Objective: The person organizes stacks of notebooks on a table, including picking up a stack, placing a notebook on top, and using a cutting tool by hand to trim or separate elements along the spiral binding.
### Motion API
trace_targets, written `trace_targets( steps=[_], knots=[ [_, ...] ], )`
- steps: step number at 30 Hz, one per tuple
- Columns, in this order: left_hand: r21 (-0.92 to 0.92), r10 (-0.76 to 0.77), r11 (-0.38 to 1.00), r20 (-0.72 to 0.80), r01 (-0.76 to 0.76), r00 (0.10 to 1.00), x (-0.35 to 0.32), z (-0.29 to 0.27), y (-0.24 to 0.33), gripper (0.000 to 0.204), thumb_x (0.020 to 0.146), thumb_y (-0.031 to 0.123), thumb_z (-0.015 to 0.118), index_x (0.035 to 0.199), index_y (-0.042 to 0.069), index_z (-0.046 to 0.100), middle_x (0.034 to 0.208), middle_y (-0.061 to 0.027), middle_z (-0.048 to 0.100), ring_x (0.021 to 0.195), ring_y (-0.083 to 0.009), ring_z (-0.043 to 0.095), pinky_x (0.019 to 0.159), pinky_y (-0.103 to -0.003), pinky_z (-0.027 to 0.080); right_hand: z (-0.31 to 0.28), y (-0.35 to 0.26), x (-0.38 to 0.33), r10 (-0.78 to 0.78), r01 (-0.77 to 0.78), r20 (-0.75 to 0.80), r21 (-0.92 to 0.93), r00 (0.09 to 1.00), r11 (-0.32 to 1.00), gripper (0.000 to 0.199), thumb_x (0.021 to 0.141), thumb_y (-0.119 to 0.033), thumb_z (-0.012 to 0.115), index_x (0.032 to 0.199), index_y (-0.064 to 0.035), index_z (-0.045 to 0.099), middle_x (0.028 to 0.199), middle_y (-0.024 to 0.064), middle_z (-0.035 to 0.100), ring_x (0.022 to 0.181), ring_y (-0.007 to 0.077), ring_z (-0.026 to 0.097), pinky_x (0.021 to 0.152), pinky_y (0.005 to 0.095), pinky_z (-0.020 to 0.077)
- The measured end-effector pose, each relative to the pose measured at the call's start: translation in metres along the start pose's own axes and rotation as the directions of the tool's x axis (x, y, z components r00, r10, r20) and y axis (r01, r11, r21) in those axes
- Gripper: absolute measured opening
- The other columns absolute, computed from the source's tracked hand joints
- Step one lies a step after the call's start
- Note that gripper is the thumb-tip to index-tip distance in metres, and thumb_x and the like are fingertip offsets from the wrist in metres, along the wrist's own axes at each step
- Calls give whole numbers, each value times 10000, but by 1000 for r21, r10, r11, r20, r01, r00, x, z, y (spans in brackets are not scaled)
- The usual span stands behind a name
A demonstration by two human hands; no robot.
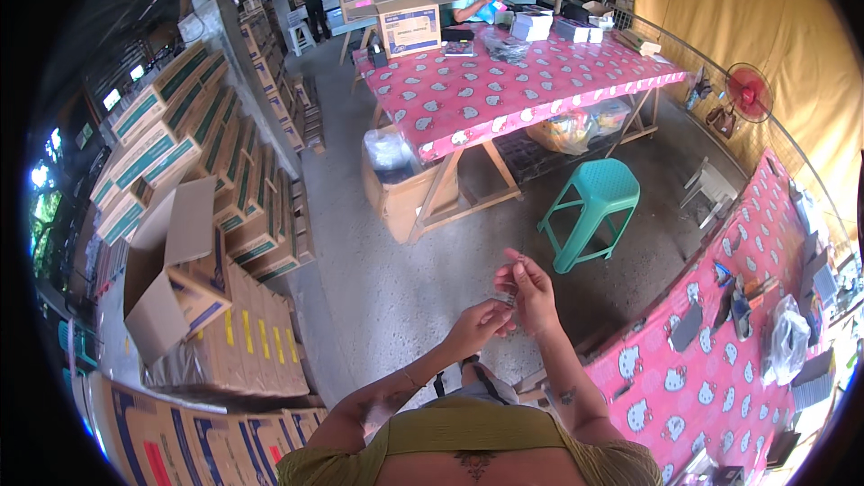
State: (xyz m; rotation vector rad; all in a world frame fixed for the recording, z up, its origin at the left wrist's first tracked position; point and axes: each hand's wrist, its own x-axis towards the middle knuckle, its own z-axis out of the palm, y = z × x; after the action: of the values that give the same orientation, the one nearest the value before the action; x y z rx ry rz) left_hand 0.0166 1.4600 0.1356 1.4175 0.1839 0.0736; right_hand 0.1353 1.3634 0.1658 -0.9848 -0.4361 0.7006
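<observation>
Both my hands are raised close together in front of my body, above the concrete floor [378, 279]. My left hand [479, 324] is closed, its thumb and fingers pinched toward the right hand. Just beyond and to the right, my right hand [531, 295] is closed too, with thumb and index finger pressed together at the top. Something small and thin, perhaps see-through, seems to be between the hands; its kind is too small to tell. The nearest furniture is a green plastic stool [601, 184], ahead and to the right of my hands.
A table with a pink patterned cover [504, 90] stands ahead, bearing a carton [409, 27] and paper stacks [533, 25]. Behind it sits a person [475, 0]. Another pink-covered table [661, 378] lies right. Stacked cartons [243, 207] and an opened box [193, 292] line the left.
</observation>
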Motion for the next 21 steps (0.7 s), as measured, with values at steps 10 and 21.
trace_targets(
  steps=[10,21],
  knots=[
    [400,38,915,50,-55,998,237,-154,39,231,972,109,529,1164,-8,581,988,-81,658,904,-131,639,770,-275,524,-37,-80,319,-61,66,-87,56,994,996,368,988,-278,516,1282,-58,510,757,-29,488,598,78,390,532,229,310],
    [269,69,963,-247,0,967,435,-355,31,253,977,194,546,1109,-14,602,952,-79,666,872,-126,640,762,-269,528,-80,-87,636,-90,102,-153,73,984,992,280,965,-229,567,1207,-89,566,839,-7,563,708,92,538,570,252,444]
  ],
)
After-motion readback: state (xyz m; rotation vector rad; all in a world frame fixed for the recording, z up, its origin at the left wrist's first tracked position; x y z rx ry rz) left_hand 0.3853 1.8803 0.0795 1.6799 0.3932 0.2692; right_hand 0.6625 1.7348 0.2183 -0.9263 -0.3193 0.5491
